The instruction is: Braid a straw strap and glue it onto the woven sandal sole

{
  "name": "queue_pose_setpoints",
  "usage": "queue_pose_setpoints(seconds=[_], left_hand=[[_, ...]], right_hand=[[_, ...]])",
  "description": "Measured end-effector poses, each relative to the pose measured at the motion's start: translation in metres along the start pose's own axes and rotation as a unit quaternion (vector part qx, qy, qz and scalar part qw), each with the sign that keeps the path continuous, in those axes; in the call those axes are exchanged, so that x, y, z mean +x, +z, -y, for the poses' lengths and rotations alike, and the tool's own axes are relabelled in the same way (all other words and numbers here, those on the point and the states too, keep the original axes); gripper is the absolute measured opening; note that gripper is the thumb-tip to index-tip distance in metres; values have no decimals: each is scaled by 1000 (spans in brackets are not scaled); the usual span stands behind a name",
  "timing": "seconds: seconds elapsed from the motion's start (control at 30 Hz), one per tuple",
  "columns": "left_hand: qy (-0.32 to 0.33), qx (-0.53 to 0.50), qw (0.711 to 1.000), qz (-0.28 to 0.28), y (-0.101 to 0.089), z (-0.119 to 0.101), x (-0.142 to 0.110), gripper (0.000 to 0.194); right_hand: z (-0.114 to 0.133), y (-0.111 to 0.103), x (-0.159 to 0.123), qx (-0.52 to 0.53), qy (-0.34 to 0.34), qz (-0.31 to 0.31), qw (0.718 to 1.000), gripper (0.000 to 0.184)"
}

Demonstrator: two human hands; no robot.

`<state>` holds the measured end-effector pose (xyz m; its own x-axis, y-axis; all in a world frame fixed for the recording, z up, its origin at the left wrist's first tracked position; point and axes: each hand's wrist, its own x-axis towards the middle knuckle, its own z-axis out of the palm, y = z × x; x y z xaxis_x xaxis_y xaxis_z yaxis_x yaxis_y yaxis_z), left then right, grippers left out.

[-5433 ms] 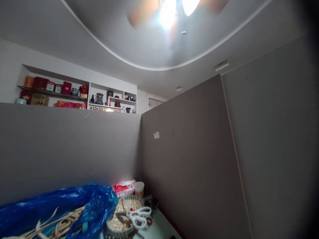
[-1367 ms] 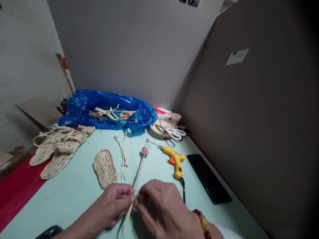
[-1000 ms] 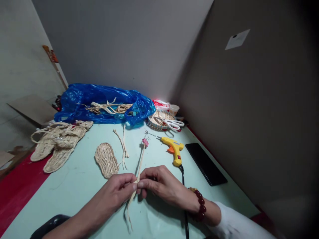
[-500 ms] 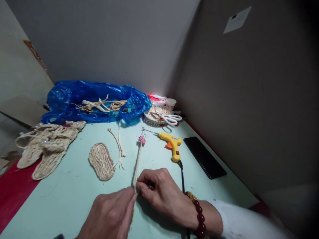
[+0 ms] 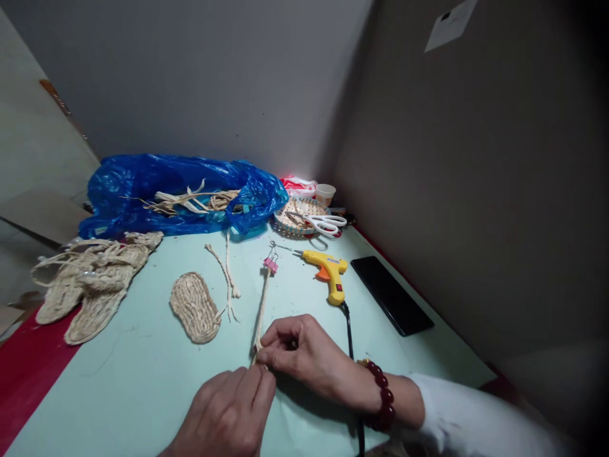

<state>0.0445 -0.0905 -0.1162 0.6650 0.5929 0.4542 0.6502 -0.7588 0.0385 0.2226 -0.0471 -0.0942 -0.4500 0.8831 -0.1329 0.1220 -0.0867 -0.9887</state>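
The right hand (image 5: 304,355) pinches the pale cord (image 5: 263,304) between thumb and forefinger; the left hand (image 5: 226,409) is closed just below, its fingertips hidden. From the grip the cord runs away, long axis nearly straight ahead, to a pink clip (image 5: 271,264). Beyond and right lies a yellow glue gun (image 5: 332,273); left, a woven sole (image 5: 195,308). All rest on a pale green tabletop (image 5: 128,374) before grey partitions (image 5: 204,76).

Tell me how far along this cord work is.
Done: the cord looks twisted from the pink clip downward. In hand: its lower part, at the right hand and left hand. Left: loose fibre in the blue bag looks unworked; the cord's lower end is hidden.
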Motion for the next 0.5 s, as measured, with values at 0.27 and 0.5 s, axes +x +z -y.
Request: queue_pose_setpoints(seconds=[0.27, 0.5], left_hand=[[-412, -538, 723, 136, -19, 28, 25, 23], [-425, -631, 625, 174, 2, 29, 26, 31]], right_hand=[[5, -2, -4, 24, -12, 28, 999, 34], [8, -8, -10, -124, -51, 17, 991, 14]])
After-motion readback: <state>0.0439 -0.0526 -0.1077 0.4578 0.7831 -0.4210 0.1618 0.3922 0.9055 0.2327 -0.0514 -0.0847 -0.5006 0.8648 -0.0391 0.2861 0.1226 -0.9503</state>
